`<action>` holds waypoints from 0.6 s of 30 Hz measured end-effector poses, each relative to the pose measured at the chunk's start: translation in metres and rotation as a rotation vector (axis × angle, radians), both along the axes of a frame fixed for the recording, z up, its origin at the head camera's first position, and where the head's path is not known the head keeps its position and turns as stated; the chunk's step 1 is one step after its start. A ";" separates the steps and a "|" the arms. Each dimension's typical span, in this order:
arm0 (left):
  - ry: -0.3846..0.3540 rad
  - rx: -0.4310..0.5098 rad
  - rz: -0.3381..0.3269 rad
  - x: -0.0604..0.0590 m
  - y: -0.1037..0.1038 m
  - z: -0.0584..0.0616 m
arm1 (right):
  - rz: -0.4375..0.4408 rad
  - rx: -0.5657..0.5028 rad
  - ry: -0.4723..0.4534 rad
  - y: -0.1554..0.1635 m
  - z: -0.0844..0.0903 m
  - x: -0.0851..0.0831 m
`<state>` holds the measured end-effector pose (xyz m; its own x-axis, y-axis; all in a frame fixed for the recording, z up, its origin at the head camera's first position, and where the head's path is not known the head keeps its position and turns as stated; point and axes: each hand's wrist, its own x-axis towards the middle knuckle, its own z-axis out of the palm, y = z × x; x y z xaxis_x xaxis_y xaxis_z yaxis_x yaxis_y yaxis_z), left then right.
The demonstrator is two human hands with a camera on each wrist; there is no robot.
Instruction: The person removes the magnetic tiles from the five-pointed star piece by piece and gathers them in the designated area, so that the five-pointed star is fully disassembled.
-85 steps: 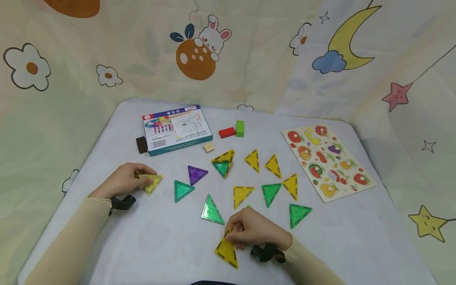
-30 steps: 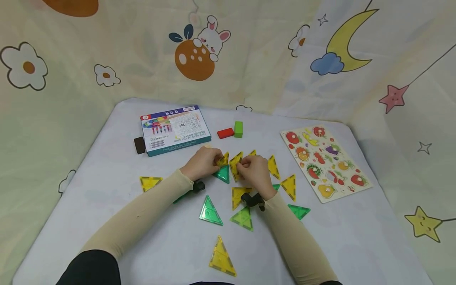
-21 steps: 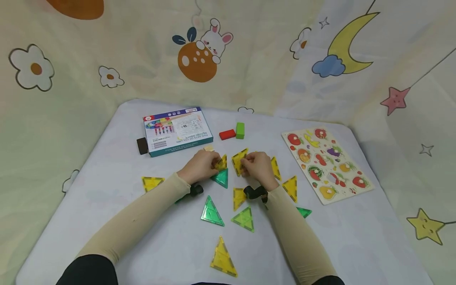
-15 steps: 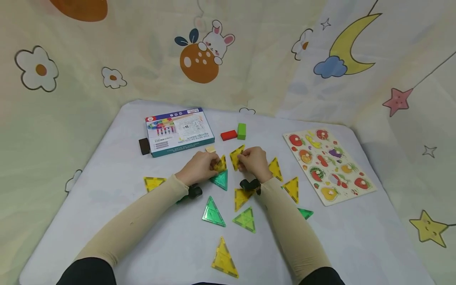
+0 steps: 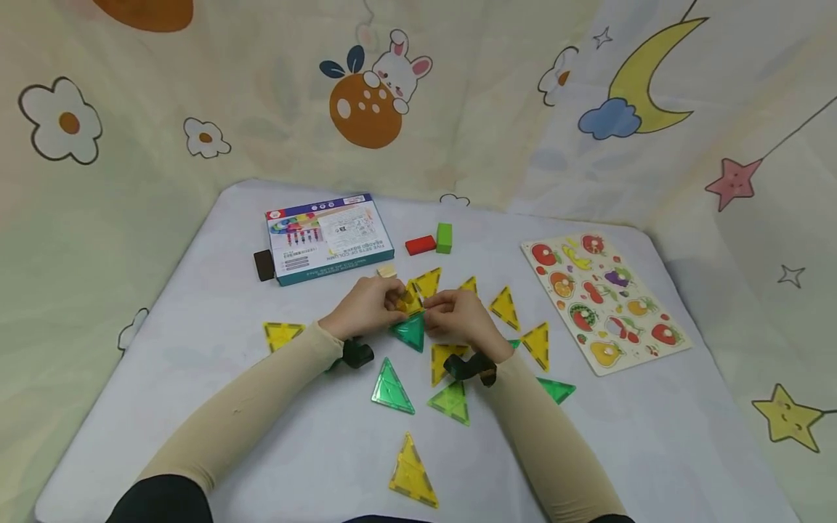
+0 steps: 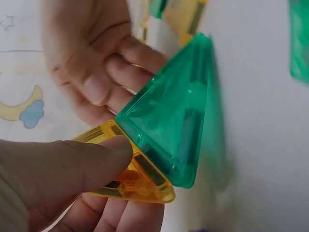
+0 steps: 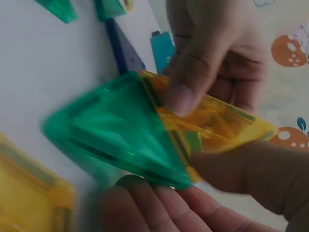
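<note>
My left hand (image 5: 362, 309) pinches a yellow triangular magnetic tile (image 6: 152, 186), with the thumb flat on its face in the left wrist view. A green triangular magnetic tile (image 5: 409, 333) meets that tile along one edge and slopes down from it. Beyond the fingers, another yellow triangular tile (image 5: 429, 282) stands up against the held one. My right hand (image 5: 458, 317) is close on the other side, fingers curled. In the right wrist view its thumb lies at the yellow edge and its fingers under the green tile (image 7: 116, 123); whether they grip is unclear.
Several loose yellow and green tiles lie around, including a yellow one (image 5: 413, 472) near the front. A box (image 5: 330, 238), a dark block (image 5: 264, 265), a red block (image 5: 420, 245), a green block (image 5: 444, 238) and a fruit puzzle board (image 5: 604, 301) lie farther back.
Both hands came together at the middle tiles. The right hand left one yellow tile near the front, then brought another against the tile in the left hand. The green tile shifted slightly right.
</note>
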<state>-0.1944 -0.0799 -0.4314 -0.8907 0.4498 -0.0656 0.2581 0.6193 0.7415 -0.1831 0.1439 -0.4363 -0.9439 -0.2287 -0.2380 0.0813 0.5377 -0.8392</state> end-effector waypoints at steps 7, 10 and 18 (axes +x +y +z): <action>-0.059 0.075 0.012 0.002 -0.001 0.004 | -0.005 -0.014 -0.001 -0.002 -0.003 0.011; -0.057 0.072 0.033 0.007 -0.007 0.006 | -0.005 -0.028 0.001 -0.001 -0.002 0.012; -0.156 0.005 -0.004 0.042 -0.056 0.017 | -0.007 -0.093 -0.029 0.001 -0.003 0.014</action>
